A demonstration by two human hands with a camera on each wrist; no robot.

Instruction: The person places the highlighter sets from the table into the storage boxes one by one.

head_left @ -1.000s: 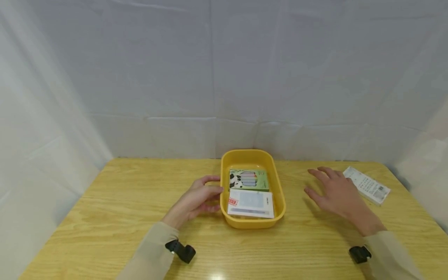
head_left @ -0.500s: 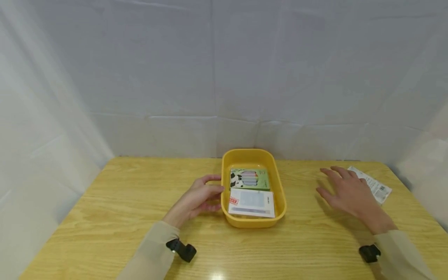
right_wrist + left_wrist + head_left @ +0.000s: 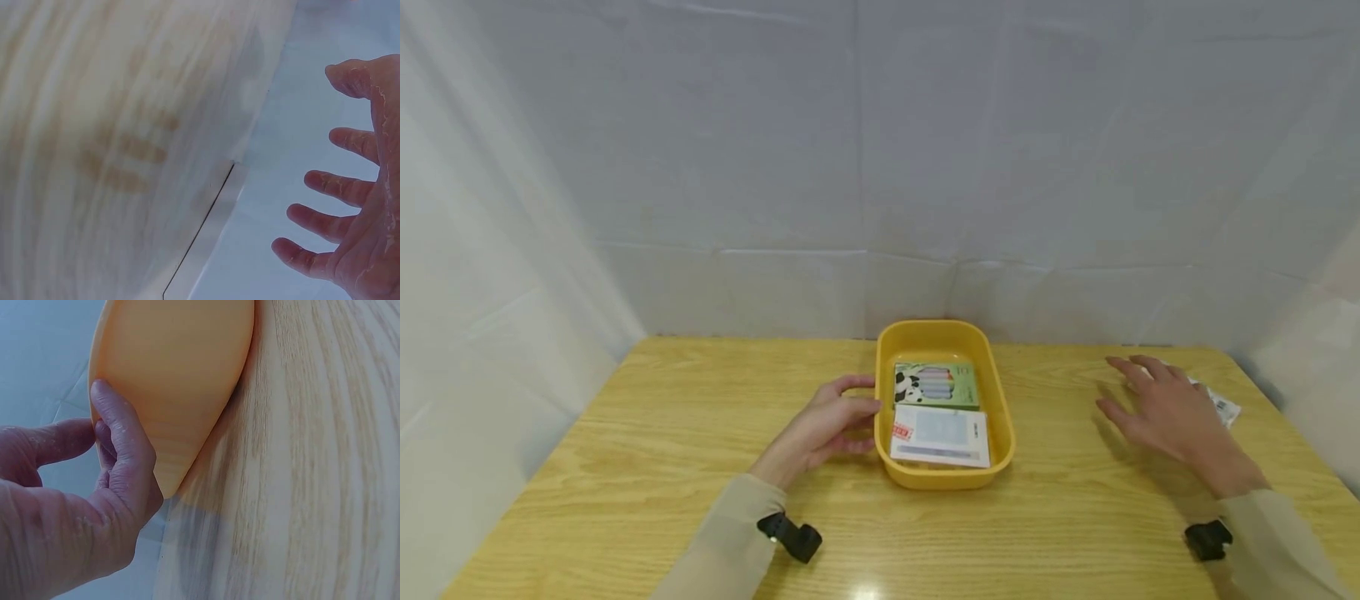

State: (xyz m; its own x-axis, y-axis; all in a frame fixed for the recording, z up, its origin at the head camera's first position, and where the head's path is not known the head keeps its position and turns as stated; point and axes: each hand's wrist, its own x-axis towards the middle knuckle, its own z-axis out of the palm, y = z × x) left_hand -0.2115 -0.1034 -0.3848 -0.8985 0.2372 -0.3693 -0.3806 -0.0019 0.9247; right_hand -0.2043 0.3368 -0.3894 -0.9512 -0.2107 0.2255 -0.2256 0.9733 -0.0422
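A yellow plastic bin [image 3: 1000,417] stands in the middle of the table. My left hand [image 3: 823,433] holds it at the left side: in the left wrist view the fingers [image 3: 125,434] bend against the outer wall and the thumb meets the rim. Inside lie a green box [image 3: 962,387] with a panda and coloured sticks printed on it, and a white packet [image 3: 940,433] with a red mark. My right hand [image 3: 1176,421] hovers with spread fingers over a white flat box [image 3: 1225,408], hiding most of it. That hand holds nothing in the right wrist view.
The bin and the flat box are on a light wooden table [image 3: 662,467]. White sheeting [image 3: 775,167] hangs behind the table's back edge and along both sides. A black strap with a small block [image 3: 793,537] is on each wrist.
My right hand has moved to the right, over the white flat box, and now covers more of it. The left hand stays at the bin.
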